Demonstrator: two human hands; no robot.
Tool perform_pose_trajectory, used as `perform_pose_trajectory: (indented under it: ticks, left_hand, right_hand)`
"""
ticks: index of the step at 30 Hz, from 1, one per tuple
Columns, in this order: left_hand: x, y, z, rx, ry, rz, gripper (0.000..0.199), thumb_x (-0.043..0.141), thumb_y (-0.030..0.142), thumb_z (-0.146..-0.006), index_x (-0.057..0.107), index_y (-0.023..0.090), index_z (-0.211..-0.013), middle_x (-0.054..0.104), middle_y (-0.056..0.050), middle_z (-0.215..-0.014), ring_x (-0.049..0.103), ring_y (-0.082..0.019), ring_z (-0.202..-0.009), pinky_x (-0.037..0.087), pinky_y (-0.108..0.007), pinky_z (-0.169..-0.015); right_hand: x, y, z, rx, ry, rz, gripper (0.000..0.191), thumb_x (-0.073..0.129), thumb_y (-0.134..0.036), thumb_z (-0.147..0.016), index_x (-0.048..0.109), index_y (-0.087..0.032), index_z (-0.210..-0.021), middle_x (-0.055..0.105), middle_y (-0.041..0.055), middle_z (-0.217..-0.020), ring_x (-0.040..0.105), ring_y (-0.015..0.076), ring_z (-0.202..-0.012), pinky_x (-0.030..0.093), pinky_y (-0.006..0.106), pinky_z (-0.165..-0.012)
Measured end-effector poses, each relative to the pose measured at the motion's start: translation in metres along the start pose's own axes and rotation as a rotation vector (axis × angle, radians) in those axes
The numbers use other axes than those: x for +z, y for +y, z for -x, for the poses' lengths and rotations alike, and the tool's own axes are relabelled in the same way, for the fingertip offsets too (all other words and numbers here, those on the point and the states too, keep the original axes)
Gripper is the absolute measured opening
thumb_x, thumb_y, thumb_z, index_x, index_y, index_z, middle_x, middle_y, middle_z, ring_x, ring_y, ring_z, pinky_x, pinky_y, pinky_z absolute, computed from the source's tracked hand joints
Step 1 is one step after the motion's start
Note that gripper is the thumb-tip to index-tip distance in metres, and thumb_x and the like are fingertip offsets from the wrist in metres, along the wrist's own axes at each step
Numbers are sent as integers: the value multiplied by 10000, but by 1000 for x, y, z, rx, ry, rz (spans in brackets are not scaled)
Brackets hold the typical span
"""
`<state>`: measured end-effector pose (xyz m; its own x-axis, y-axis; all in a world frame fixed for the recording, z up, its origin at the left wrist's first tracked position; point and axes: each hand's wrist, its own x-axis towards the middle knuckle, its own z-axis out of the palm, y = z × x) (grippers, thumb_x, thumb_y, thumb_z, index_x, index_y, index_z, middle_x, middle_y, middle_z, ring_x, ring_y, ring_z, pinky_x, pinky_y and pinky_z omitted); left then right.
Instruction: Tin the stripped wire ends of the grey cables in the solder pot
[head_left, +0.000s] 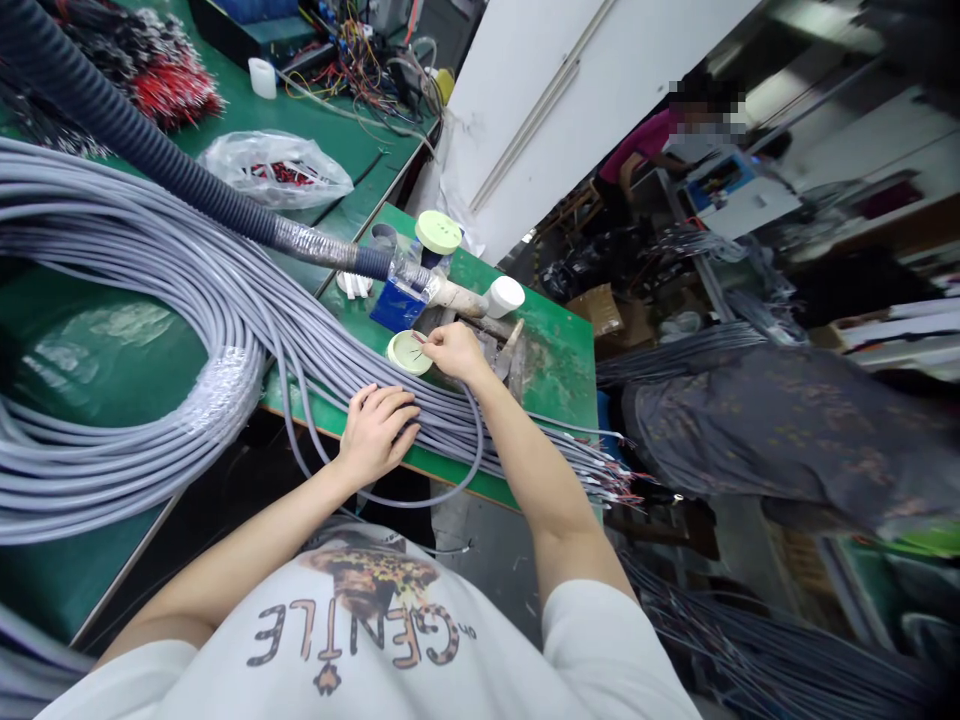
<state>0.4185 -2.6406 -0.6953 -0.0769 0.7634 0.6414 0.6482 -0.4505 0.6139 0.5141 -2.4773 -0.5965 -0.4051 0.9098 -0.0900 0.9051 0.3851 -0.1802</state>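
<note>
A thick bundle of grey cables (315,325) runs from a large coil at the left across the green bench. On top of the bundle rests my left hand (379,432), its fingers spread over the cables. My right hand (452,352) is pinched on the end of a cable, with thin wires pointing over a small pale-green round dish (409,352). One cable loops up from below toward that hand. The bundle's stripped ends (607,475), with red, white and dark wires, lie at the right edge of the bench.
A dark corrugated hose (225,200) crosses above the bench to a blue box (397,303). A pale-green lid (439,231), a white cup (504,296) and a plastic bag (274,170) stand beyond. Another person's patterned clothing (765,430) is at the right.
</note>
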Motion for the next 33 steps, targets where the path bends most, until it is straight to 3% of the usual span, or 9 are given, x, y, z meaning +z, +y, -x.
perform_pose_trajectory:
  ticks: [4, 7, 13, 25, 33]
  left_hand:
    - [0, -1, -1, 2, -3, -14, 174, 571, 255, -868, 647, 223, -1021, 693, -62, -1122, 569, -249, -1149, 285, -469, -1055]
    - [1, -2, 0, 22, 9, -33, 172, 580, 261, -867, 642, 221, -1023, 695, -58, -1120, 576, -246, -1138, 286, -466, -1052]
    - [1, -1, 0, 3, 0, -23, 177, 596, 250, -852, 650, 233, -1020, 692, -62, -1126, 573, -255, -1146, 284, -471, -1046]
    - [2, -1, -1, 36, 30, -50, 176, 615, 243, -841, 644, 234, -1014, 697, -56, -1105, 592, -253, -1111, 298, -457, -1030]
    - [1, 0, -1, -15, 6, -8, 191, 605, 244, -842, 659, 251, -1025, 694, -57, -1116, 582, -260, -1133, 284, -479, -1053]
  right_hand:
    - [-22, 27, 10, 7, 99, -118, 211, 577, -263, -707, 735, -123, -690, 656, 20, -627, 552, 133, -606, 355, 232, -571]
    - [-34, 61, 16, 109, 205, -143, 236, 586, -289, -704, 724, -101, -662, 629, 20, -587, 546, 135, -585, 359, 235, -567]
    - [-27, 110, 10, 340, 245, -65, 229, 619, -274, -686, 757, -96, -722, 674, 50, -649, 615, 171, -679, 388, 229, -593]
    - [-14, 122, -2, 413, 190, -30, 222, 620, -258, -675, 774, -129, -769, 714, 67, -724, 650, 182, -747, 424, 210, -632]
    - [-8, 127, -6, 430, 185, -42, 202, 627, -245, -654, 771, -134, -742, 713, 75, -725, 655, 194, -769, 427, 216, -644]
